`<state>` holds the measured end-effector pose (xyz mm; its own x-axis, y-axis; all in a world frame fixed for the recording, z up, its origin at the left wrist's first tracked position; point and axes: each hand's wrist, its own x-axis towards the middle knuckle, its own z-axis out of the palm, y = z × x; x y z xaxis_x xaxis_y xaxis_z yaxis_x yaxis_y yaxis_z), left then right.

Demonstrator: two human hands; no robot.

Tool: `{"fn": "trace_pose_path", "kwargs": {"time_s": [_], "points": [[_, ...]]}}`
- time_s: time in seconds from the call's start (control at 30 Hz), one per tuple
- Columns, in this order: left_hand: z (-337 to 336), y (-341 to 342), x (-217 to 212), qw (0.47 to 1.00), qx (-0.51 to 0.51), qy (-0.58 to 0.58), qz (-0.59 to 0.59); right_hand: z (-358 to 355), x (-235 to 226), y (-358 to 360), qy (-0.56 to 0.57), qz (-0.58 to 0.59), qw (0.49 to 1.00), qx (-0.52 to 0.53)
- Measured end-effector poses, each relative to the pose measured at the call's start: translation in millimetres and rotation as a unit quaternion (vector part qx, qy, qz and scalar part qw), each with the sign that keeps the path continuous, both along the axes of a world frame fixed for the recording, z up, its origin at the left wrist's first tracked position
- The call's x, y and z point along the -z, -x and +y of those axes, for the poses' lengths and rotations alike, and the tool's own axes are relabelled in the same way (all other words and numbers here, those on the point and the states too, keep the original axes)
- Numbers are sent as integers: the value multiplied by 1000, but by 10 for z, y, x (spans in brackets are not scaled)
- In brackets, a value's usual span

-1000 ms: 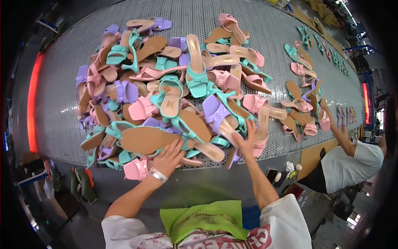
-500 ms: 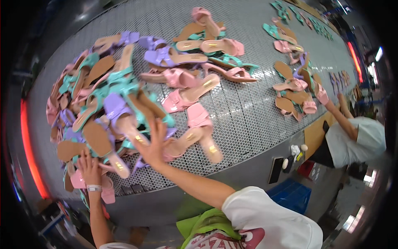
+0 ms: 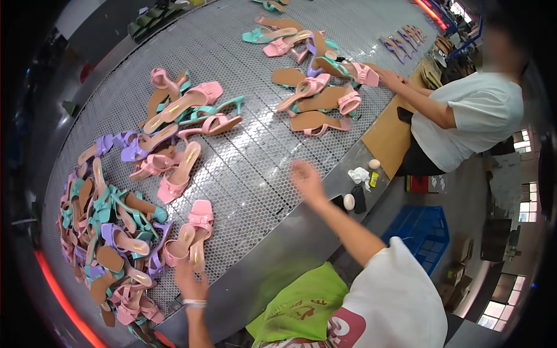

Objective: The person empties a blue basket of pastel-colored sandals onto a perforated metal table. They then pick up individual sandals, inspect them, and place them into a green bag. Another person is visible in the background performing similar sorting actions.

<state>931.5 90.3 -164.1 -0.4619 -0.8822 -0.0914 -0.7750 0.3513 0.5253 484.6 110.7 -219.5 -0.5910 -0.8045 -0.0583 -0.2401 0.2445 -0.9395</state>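
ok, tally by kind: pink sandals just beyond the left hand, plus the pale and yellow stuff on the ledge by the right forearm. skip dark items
Pink sandals: 2
Pale round things: 2
Crumpled white wad: 1
Yellow item: 1
Total: 6

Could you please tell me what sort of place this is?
Probably a shoe factory or workshop: many sandals in the same few colours lie heaped on a long mesh worktop, and a co-worker is at its edge, hands by more of them.
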Motion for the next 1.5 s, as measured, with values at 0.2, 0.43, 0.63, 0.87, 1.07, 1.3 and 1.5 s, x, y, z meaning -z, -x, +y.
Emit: {"fn": "trace_pose_path", "kwargs": {"time_s": [0.2,0.43,0.63,0.87,1.07,1.3,1.5], "points": [[-238,1740,7,982,186,-4,-22,46,-141,2252,78,108,975,178],[-1991,3184,-208,960,218,122,-129,-232,-95,3049,-15,-128,980,152],[-3037,3500,-63,933,174,41,-312,-466,5,2820,-74,-146,986,19],[-3169,2832,332,940,200,44,-271,-583,-180,2260,-121,38,989,-74],[-3113,1705,345,960,125,-22,-248,-717,-331,1051,-79,-78,971,-211],[-2510,949,-303,984,43,149,-86,-174,-552,-321,-66,-403,880,-244],[-782,913,-1063,981,44,-50,184,505,-882,-596,-9,-527,805,-273]]}}
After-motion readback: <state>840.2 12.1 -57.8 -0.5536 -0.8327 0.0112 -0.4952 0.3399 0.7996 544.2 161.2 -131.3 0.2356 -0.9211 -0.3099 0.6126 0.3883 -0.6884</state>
